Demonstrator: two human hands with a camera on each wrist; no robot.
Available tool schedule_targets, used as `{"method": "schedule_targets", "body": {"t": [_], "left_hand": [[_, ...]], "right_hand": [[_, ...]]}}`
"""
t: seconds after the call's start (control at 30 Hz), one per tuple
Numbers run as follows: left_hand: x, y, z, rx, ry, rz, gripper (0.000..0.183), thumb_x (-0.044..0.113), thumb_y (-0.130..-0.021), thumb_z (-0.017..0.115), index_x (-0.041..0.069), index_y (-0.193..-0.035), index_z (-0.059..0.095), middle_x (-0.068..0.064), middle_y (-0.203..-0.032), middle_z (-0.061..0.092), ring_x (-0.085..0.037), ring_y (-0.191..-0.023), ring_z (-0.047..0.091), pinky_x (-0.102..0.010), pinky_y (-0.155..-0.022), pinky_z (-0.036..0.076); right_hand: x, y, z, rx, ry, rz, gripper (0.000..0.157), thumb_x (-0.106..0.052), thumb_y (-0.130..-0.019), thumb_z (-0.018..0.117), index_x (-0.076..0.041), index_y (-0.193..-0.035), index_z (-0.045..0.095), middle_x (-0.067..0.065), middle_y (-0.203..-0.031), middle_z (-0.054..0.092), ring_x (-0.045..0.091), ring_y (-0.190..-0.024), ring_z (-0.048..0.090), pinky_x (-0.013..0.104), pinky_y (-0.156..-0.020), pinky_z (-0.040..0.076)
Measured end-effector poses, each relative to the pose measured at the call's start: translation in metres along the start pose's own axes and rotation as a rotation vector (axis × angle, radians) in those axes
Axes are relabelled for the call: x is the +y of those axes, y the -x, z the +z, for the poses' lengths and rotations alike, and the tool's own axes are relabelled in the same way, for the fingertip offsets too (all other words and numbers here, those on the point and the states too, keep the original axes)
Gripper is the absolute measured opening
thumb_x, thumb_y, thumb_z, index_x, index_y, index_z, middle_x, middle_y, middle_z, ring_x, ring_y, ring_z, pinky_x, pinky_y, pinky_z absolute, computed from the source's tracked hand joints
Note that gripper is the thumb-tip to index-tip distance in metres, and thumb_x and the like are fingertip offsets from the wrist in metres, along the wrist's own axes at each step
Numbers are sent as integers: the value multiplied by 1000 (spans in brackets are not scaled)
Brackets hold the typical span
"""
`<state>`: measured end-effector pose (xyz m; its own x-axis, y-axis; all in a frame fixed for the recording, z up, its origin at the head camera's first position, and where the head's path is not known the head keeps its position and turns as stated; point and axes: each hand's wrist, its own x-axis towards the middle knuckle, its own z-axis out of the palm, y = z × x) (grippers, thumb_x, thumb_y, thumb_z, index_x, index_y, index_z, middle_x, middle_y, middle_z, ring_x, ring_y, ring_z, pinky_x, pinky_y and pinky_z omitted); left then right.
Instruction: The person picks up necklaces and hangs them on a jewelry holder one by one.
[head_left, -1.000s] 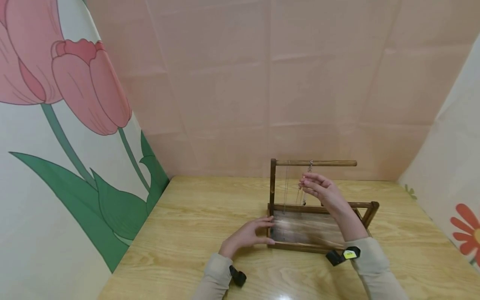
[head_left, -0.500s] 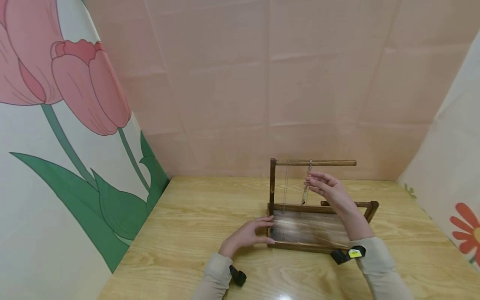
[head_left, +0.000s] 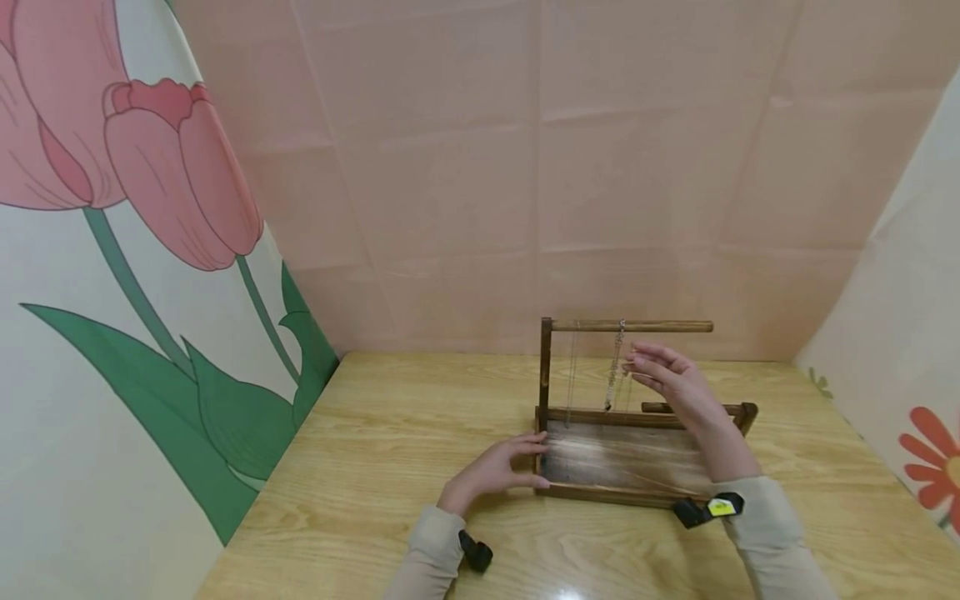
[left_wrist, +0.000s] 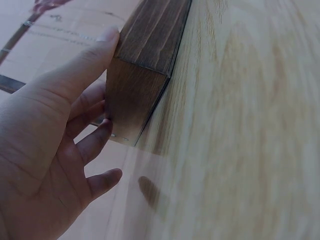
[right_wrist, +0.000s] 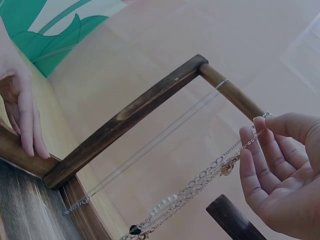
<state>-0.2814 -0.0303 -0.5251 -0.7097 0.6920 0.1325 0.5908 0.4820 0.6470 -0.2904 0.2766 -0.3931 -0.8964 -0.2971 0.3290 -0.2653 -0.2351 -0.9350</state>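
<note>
A dark wooden jewelry stand [head_left: 546, 367] sits on the table. My left hand [head_left: 498, 467] grips its left end, the thumb along the front corner [left_wrist: 135, 85] in the left wrist view. My right hand [head_left: 667, 375] is below the upper bar [head_left: 667, 326], pinching a fine gold chain necklace [right_wrist: 256, 137] between thumb and forefinger. Beside it, bunched chain necklaces [right_wrist: 200, 180] hang from that bar, with pearly beads and a small black pendant [right_wrist: 135, 229] among them. Nearer the post, a thin silver necklace [head_left: 572, 375] hangs down to the tray.
The stand's base is a shallow tray [head_left: 615, 454] with raised walls. A lower, shorter bar [head_left: 656, 407] juts in from the right, beneath my right hand. Wood-grain table [head_left: 390, 450] surrounds the stand, and a pink cloth backdrop [head_left: 450, 208] rises behind.
My right hand has moved rightward with the gold chain, from left of the bunched necklaces to their right side. My left hand stays in place on the stand.
</note>
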Motion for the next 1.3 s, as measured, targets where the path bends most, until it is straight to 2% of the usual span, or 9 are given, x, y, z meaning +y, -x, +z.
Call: {"method": "schedule_targets", "body": {"t": [0.43, 0.77, 1.3], "left_hand": [[-2, -2, 2, 5, 8, 6, 67, 56, -74, 54, 22, -131, 41, 9, -143, 25, -10, -131, 21, -39, -103, 29], [0, 0, 0, -3, 11, -7, 66, 55, -75, 54, 22, -131, 41, 10, -143, 24, -12, -131, 21, -40, -103, 29], [1, 0, 0, -13, 12, -5, 66, 54, -76, 54, 21, -131, 40, 8, -143, 23, -13, -131, 21, -40, -103, 29]], "right_hand": [[1, 4, -13, 14, -7, -49, 31, -1, -91, 40, -1, -122, 46, 0, -106, 62, 14, -98, 58, 25, -83, 48], [-1, 8, -23, 80, 74, -2, 32, -4, -91, 44, 1, -123, 44, -4, -105, 62, 11, -96, 59, 22, -80, 49], [-3, 14, -35, 121, 49, -20, 31, -3, -90, 44, -1, -121, 46, -3, -102, 63, 11, -93, 60, 22, -79, 49]]}}
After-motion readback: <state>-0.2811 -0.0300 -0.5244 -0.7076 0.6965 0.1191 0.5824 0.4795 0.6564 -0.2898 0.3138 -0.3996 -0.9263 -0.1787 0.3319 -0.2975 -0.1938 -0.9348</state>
